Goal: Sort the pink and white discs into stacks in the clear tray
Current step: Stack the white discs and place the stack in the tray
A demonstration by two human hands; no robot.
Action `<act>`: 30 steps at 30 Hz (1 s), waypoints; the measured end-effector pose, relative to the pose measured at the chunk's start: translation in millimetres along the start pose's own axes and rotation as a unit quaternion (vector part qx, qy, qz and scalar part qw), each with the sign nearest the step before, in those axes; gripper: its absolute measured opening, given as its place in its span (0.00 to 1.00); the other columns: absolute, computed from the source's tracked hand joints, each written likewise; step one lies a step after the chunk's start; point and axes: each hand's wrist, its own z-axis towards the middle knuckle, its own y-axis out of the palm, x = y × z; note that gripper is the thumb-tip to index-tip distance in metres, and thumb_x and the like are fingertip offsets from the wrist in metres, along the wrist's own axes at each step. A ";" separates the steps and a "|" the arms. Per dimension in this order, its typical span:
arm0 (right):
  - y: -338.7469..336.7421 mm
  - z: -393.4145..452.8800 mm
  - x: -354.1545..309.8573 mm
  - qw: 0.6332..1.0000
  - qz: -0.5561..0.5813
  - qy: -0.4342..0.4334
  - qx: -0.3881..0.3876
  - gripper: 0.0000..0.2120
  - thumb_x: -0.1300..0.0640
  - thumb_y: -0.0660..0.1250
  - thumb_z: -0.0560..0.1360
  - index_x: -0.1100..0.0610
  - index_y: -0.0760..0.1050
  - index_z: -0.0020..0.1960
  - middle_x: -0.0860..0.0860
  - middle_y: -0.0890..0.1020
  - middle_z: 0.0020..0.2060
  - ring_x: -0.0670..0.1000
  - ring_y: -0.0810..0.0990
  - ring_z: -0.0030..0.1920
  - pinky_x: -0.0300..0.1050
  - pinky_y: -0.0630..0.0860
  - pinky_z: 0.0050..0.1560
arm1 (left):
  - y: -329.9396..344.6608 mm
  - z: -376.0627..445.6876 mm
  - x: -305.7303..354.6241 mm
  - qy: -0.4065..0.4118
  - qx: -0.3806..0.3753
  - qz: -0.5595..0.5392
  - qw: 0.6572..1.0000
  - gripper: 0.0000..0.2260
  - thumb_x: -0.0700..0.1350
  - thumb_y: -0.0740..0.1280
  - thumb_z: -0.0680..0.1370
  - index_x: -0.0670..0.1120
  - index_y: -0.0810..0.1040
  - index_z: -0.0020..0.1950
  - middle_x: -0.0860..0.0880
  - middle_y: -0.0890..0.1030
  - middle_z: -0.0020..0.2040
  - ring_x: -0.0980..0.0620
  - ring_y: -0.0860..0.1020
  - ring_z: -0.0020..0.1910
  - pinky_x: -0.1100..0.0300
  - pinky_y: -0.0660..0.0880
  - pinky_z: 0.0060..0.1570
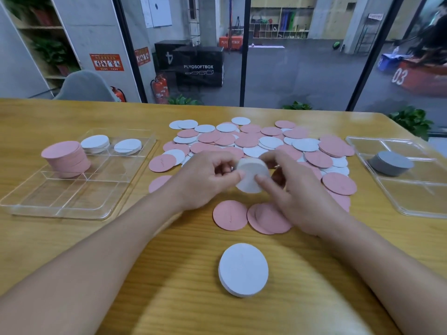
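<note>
A loose heap of pink and white discs (pixel 254 141) covers the table's middle. Above its near edge, my left hand (pixel 208 180) and my right hand (pixel 295 189) both pinch a small stack of white discs (pixel 251 175), tilted toward me. A clear divided tray (pixel 72 201) lies at the left; it holds a tall pink stack (pixel 66 158) and two low white stacks (pixel 95 143) (pixel 127 146) in its far compartments. Another white stack (pixel 243 269) sits on the table near me. Several pink discs (pixel 254 217) lie just below my hands.
A second clear tray (pixel 411 201) at the right holds a grey disc stack (pixel 390 163). The wooden table (pixel 72 250) ends at a glass wall behind. A grey chair (pixel 87 85) stands beyond the far left edge.
</note>
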 end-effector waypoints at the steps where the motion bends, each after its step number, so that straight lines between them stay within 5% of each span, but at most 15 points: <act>1: -4.5 -2.7 -4.2 0.999 0.042 0.009 0.029 0.09 0.50 0.71 0.84 0.45 0.76 0.62 0.40 0.83 0.52 0.48 0.81 0.46 0.45 0.77 0.47 | -2.4 -1.7 2.4 -0.005 0.000 -0.027 1.000 0.10 0.45 0.74 0.84 0.50 0.81 0.43 0.51 0.72 0.35 0.54 0.69 0.36 0.55 0.68 0.40; 5: -13.5 -23.2 -25.8 0.992 0.118 0.026 0.029 0.07 0.54 0.76 0.81 0.48 0.81 0.57 0.47 0.86 0.49 0.54 0.84 0.41 0.60 0.82 0.47 | -7.7 -27.5 13.0 -0.029 -0.039 -0.098 0.994 0.10 0.46 0.73 0.85 0.42 0.84 0.48 0.51 0.71 0.36 0.50 0.68 0.38 0.52 0.65 0.42; 9: -17.5 -57.5 -47.9 0.974 0.209 0.089 -0.001 0.07 0.58 0.78 0.79 0.55 0.83 0.55 0.54 0.87 0.46 0.58 0.85 0.38 0.66 0.82 0.46 | -7.4 -74.7 28.5 -0.060 -0.042 -0.118 0.990 0.10 0.51 0.74 0.85 0.45 0.87 0.50 0.51 0.77 0.37 0.50 0.72 0.38 0.57 0.69 0.41; 16: -10.1 -92.4 -63.6 0.926 0.298 0.225 -0.065 0.06 0.60 0.78 0.77 0.60 0.86 0.53 0.57 0.85 0.41 0.51 0.80 0.36 0.38 0.78 0.39 | 12.2 -128.0 46.5 -0.161 -0.015 -0.148 0.976 0.12 0.53 0.71 0.86 0.46 0.88 0.52 0.45 0.84 0.36 0.49 0.72 0.33 0.56 0.69 0.36; 19: -2.9 -94.6 -66.1 0.929 0.279 0.233 -0.074 0.07 0.60 0.79 0.77 0.63 0.86 0.52 0.59 0.86 0.41 0.53 0.82 0.36 0.40 0.80 0.40 | 20.0 -136.5 52.8 -0.178 0.008 -0.137 0.974 0.10 0.51 0.72 0.85 0.48 0.90 0.52 0.45 0.85 0.36 0.51 0.74 0.32 0.59 0.72 0.36; 25: 2.5 -100.2 -72.5 0.957 0.197 0.207 -0.044 0.03 0.58 0.79 0.77 0.57 0.87 0.50 0.53 0.87 0.41 0.54 0.88 0.36 0.59 0.86 0.49 | 25.6 -143.2 55.9 -0.183 0.029 -0.118 0.976 0.06 0.51 0.74 0.84 0.53 0.91 0.51 0.49 0.85 0.35 0.55 0.77 0.31 0.63 0.73 0.36; 30: 2.7 -103.1 -75.3 0.978 0.097 0.183 -0.041 0.04 0.54 0.78 0.78 0.51 0.84 0.51 0.46 0.87 0.42 0.47 0.89 0.37 0.50 0.82 0.44 | 23.9 -140.5 56.2 -0.184 0.016 -0.098 0.978 0.11 0.54 0.73 0.84 0.51 0.90 0.47 0.49 0.86 0.35 0.56 0.77 0.31 0.63 0.73 0.36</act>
